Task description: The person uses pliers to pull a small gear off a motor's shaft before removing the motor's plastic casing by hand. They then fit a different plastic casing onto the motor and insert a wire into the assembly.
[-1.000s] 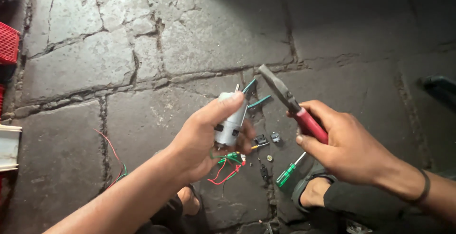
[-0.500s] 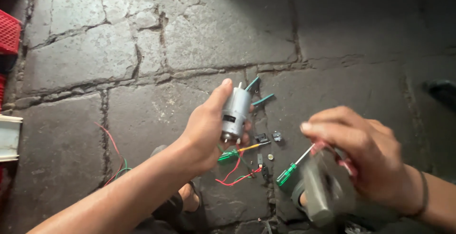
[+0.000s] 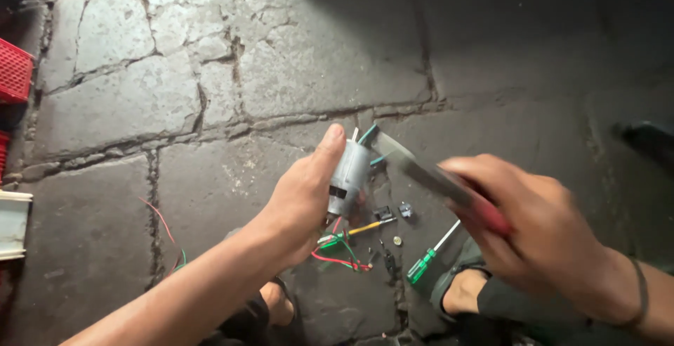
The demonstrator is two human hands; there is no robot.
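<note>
My left hand grips a small silver cylindrical motor upright above the stone floor, thumb along its side. My right hand holds pliers with red handles; the blurred metal jaws point up and left toward the motor's top, close to it. Teal wire ends stick out above the motor. Below the motor lie red and green loose wires.
A green-handled screwdriver lies on the floor by my sandalled foot, with a second small screwdriver and small dark parts nearby. A red crate and a white object sit at the left edge. The floor is cracked stone.
My right hand has swung the pliers from low on the right back up toward the motor's top. The left hand keeps the motor almost in place.
</note>
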